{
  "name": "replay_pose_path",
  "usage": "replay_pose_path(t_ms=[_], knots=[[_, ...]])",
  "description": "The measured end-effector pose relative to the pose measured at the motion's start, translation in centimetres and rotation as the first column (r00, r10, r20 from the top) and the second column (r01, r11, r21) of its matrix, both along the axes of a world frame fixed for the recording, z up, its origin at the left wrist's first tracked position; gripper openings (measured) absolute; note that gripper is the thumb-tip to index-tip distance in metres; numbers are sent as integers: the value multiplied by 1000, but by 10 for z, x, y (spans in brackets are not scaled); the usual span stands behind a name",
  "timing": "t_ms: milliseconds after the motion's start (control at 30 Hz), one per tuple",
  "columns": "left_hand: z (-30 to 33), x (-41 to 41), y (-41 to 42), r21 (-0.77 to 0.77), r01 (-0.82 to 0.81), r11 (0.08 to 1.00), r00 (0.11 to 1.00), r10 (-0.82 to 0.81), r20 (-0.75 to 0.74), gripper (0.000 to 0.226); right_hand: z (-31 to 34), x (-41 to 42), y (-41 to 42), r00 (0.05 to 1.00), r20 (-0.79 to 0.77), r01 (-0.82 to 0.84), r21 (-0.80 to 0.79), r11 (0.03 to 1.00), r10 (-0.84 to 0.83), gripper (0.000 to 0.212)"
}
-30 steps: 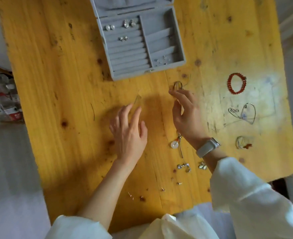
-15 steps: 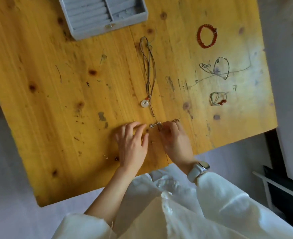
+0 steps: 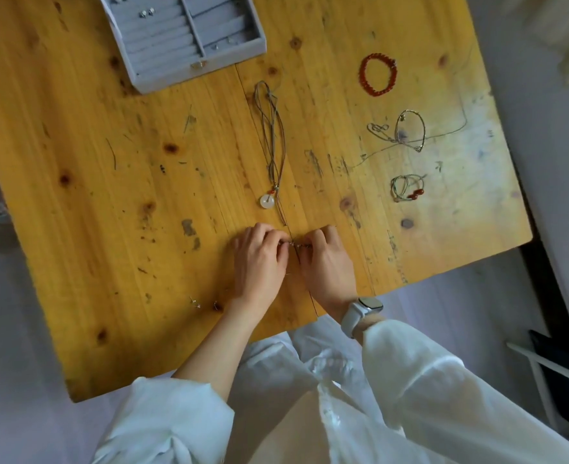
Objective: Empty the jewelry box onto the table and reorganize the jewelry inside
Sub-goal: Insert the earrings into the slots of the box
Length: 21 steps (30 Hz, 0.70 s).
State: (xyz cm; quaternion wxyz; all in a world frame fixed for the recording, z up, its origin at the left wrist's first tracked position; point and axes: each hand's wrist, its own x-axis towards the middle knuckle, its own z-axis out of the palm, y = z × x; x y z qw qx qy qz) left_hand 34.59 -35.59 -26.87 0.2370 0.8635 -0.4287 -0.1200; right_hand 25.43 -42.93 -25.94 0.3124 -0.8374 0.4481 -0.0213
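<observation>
1. The left hand (image 3: pixel 259 262) and the right hand (image 3: pixel 325 262) are meeting near the table's (image 3: pixel 92 229) front edge, well away from the jewelry box (image 3: pixel 182 38) at the far side. Both are curling their fingers onto a small silver piece (image 3: pixel 298 245) lying between them, apparently pinching it from either side. What the piece is cannot be told.
2. The jewelry box is sitting open, and only a few small pairs of stud earrings (image 3: pixel 146 12) are resting in its grey slots, along with tiny bits in the right-hand compartment.
3. Most of the jewelry is lying out on the table. A cord necklace with a white ring pendant (image 3: pixel 267 201) is stretching from just below the box toward the hands.
4. To the right of the box, a red bead bracelet (image 3: pixel 377 74) is lying, with a thin silver bangle and chain (image 3: pixel 408 130) nearer the person and a cord bracelet with red beads (image 3: pixel 407 187) nearer still.
5. Two tiny stud pieces (image 3: pixel 196 302) are lying left of the left wrist, far from the box.
6. Judging by this, the emptying looks done and refilling barely begun: earrings are going in first, while the necklace and bracelets are waiting.
</observation>
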Motion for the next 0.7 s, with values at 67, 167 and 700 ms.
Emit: replay_pose_path(t_ms=[67,167,700], knots=[[1,2,0,-33,0,999,997,-2,-74,9,0,-1,0,999,49,17,39,999,-19,12],[13,10,-2,-51,-213,976,901,176,-396,8,9,1,-7,964,206,119,225,967,-166,3],[73,140,-21,6,-789,615,193,256,-947,17,72,119,-55,845,321,154,619,770,-427,11]])
